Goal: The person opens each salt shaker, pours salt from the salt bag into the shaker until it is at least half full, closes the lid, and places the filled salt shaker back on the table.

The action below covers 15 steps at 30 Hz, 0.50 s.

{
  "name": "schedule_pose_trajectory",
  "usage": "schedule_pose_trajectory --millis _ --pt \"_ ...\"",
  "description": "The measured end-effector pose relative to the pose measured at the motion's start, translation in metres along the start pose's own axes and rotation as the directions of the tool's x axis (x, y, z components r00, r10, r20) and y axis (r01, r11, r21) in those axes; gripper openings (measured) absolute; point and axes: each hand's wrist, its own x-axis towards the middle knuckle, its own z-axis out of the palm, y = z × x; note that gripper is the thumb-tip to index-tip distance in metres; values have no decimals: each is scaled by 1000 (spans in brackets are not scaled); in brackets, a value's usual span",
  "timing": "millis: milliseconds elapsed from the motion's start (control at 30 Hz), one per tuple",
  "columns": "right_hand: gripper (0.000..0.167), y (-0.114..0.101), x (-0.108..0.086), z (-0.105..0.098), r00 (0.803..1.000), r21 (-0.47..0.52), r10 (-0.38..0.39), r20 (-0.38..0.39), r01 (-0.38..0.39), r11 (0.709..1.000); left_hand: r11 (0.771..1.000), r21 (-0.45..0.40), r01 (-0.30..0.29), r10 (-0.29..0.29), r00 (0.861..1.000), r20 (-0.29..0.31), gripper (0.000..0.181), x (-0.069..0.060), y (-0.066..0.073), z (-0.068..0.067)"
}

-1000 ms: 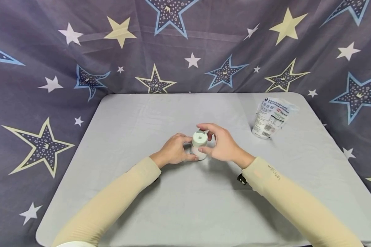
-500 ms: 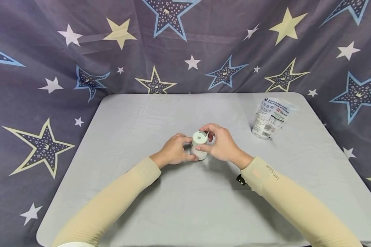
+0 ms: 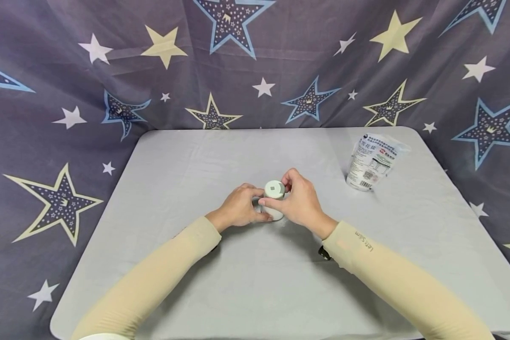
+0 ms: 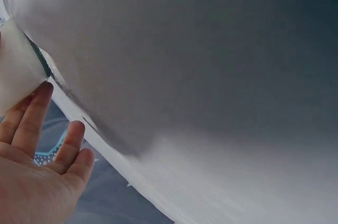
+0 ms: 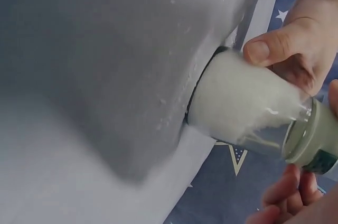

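Observation:
A clear jar (image 5: 237,100) holding white grains stands upright mid-table, topped by a pale green lid (image 3: 274,189). My left hand (image 3: 240,205) grips the jar's body from the left, its thumb on the near side. On the lid's right side is my right hand (image 3: 299,198), pinching the lid between thumb and fingers. In the right wrist view, the grains fill much of the jar, and a dark green patch shows on the lid's side. Only part of the jar (image 4: 21,68) shows in the left wrist view, against my left fingers.
A white printed pouch (image 3: 371,163) stands at the back right of the grey-covered table (image 3: 221,274). A few small white specks lie on the cloth near the jar. Behind hangs a dark star-patterned curtain (image 3: 238,85).
My right hand has turned clockwise around the lid, thumb leftward and fingers to the right. The lid's top has turned with it. My left hand has stayed on the jar.

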Motion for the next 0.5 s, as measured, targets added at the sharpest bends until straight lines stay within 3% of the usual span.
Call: schedule_pose_trajectory --millis 233,500 --pt "70 5 4 -11 996 28 -48 76 46 999 1000 18 -12 13 1000 -16 56 1 1 0" --pt "70 8 12 -24 961 74 -183 207 171 983 999 25 -34 34 999 -24 57 2 0 1"
